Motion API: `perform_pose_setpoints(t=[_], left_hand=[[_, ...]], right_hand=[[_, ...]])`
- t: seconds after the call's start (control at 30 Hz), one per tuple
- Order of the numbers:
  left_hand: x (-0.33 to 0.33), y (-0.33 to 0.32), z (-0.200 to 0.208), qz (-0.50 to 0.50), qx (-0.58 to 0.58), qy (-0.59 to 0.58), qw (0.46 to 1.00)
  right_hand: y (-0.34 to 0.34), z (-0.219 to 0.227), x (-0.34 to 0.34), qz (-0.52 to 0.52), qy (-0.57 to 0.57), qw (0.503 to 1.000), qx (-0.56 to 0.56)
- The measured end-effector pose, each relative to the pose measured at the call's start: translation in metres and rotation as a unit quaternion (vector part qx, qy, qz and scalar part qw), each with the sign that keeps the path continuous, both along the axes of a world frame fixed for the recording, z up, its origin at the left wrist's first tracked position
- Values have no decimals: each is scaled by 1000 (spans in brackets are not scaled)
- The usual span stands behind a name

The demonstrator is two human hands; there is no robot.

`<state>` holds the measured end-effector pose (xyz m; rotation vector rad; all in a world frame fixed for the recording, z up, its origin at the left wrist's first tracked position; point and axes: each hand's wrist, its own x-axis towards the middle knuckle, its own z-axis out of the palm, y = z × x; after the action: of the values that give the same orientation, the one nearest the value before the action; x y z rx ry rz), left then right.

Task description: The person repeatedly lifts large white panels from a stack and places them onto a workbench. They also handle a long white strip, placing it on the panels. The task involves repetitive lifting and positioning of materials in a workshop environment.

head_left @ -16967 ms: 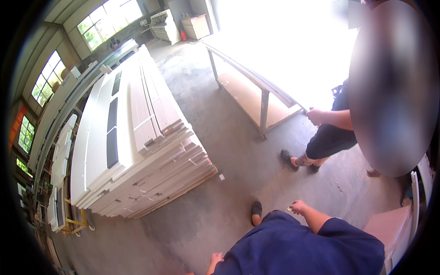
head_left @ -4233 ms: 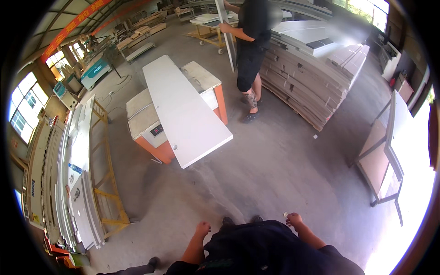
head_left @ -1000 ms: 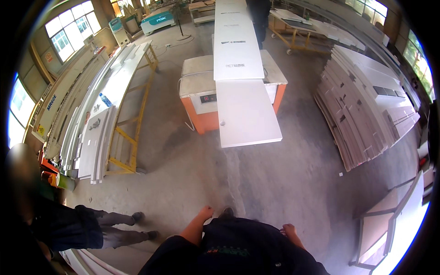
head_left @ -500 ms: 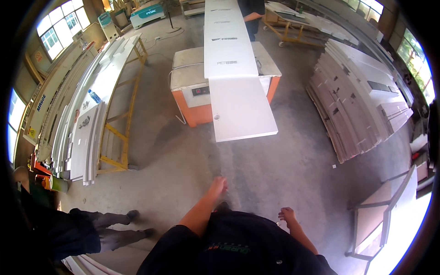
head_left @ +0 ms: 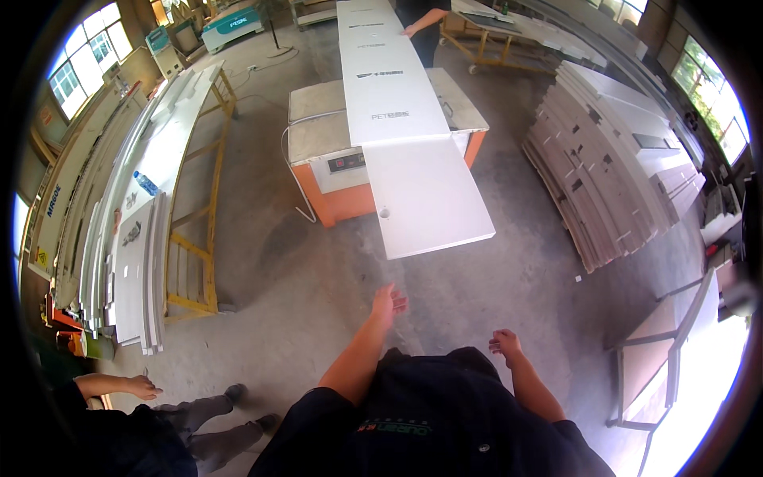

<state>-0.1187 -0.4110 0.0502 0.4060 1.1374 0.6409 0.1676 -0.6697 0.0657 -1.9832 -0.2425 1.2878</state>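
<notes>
My left hand (head_left: 389,303) is held out in front of me with its fingers apart, nothing in it. Lower and to the right, my right hand (head_left: 505,343) hangs with loosely bent fingers and no object visible in it. Ahead, a white panel (head_left: 429,195) with a small round hole near one corner juts toward me off an orange-sided machine (head_left: 338,199). A long printed white panel (head_left: 389,87) lies over its far end. Neither hand touches the panels; my left one is nearer. Beside the long panel, a co-worker's hand (head_left: 413,29) is at its right edge.
A yellow-framed table (head_left: 211,203) on the left carries boards and a water bottle (head_left: 145,183). To the right rises a tall stack of boards (head_left: 592,171), with a cart frame (head_left: 671,358) closer to me. Another person's hand (head_left: 143,388) shows at lower left.
My left hand has moved forward and its fingers have spread. The right hand has risen slightly. The far co-worker's hand has come to the long panel; the left person's forearm now reaches out.
</notes>
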Motion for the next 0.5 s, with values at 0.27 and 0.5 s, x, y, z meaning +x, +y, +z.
perform_pose_setpoints(t=[0.27, 0.5], left_hand=[[-13, 28, -11, 64, -21, 39, 997], [-14, 51, -20, 99, -19, 72, 992]], right_hand=[[65, 17, 14, 6, 8, 1000, 29], [155, 29, 81, -6, -13, 997, 72]])
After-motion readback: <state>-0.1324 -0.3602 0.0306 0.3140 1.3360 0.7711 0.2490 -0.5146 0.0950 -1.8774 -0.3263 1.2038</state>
